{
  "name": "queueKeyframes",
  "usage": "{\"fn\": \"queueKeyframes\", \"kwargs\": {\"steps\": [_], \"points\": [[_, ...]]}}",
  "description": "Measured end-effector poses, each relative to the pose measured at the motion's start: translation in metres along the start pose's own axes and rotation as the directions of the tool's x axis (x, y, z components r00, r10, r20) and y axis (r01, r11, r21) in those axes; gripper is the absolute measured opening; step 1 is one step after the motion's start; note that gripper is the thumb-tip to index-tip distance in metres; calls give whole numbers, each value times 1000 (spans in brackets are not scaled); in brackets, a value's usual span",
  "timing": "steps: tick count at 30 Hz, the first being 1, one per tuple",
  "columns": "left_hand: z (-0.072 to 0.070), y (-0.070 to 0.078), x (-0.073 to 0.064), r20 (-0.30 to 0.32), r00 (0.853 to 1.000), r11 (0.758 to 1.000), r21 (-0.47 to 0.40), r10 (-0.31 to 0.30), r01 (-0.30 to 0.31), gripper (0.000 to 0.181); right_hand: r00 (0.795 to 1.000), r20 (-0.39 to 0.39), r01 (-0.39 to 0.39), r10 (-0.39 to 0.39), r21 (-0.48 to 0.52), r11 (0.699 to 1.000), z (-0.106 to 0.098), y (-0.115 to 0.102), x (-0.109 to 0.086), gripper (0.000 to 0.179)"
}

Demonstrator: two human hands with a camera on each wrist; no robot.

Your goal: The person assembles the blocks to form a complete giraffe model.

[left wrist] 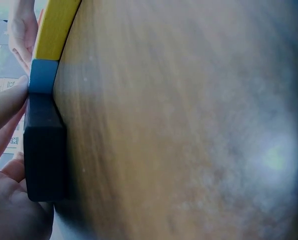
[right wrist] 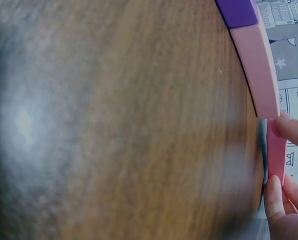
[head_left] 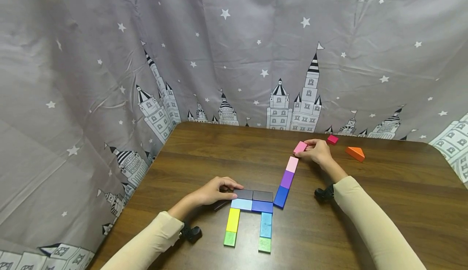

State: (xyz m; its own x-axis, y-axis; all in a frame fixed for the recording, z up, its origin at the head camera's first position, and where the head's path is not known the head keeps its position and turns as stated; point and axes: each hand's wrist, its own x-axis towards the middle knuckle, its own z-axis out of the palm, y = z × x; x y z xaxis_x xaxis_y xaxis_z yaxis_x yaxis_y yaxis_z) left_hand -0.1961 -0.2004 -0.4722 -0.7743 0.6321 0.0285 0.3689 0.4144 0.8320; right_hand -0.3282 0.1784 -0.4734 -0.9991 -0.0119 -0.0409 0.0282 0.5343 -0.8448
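Observation:
A pink block [head_left: 300, 147] is pinched between the thumb and fingers of my right hand [head_left: 319, 153], just beyond a row of pale pink [head_left: 292, 164], purple [head_left: 287, 179] and dark blue [head_left: 281, 197] blocks. In the right wrist view, the held block [right wrist: 276, 150] is beside the end of the pale pink one. My left hand [head_left: 212, 191] rests at the left end of two dark blocks [head_left: 253, 195], its thumb near the light blue block [head_left: 241, 204]. Another dark block [head_left: 222, 205] lies partly hidden beside that hand.
Below the dark pair lie a blue block [head_left: 262, 206] and two legs: yellow [head_left: 233, 220] with green [head_left: 230, 238], and blue [head_left: 266, 225] with green [head_left: 265, 245]. A red block [head_left: 332, 139] and an orange triangular block [head_left: 356, 153] lie far right, near the curtain [head_left: 234, 59].

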Motion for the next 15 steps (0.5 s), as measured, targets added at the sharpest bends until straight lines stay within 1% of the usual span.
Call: {"fn": "queueKeyframes", "kwargs": {"steps": [5,9,15], "points": [[0,0,0,0,1000,1000,1,4,-4,31,1000,12,7,-7,14,1000,2,0,0,64],[-1,-2,0,5,1000,1000,4,-1,1,31,1000,17,7,-8,13,1000,2,0,0,64],[-1,-4,0,6,1000,1000,1,8,-8,31,999,26,19,-20,31,999,3,1,0,64]]}}
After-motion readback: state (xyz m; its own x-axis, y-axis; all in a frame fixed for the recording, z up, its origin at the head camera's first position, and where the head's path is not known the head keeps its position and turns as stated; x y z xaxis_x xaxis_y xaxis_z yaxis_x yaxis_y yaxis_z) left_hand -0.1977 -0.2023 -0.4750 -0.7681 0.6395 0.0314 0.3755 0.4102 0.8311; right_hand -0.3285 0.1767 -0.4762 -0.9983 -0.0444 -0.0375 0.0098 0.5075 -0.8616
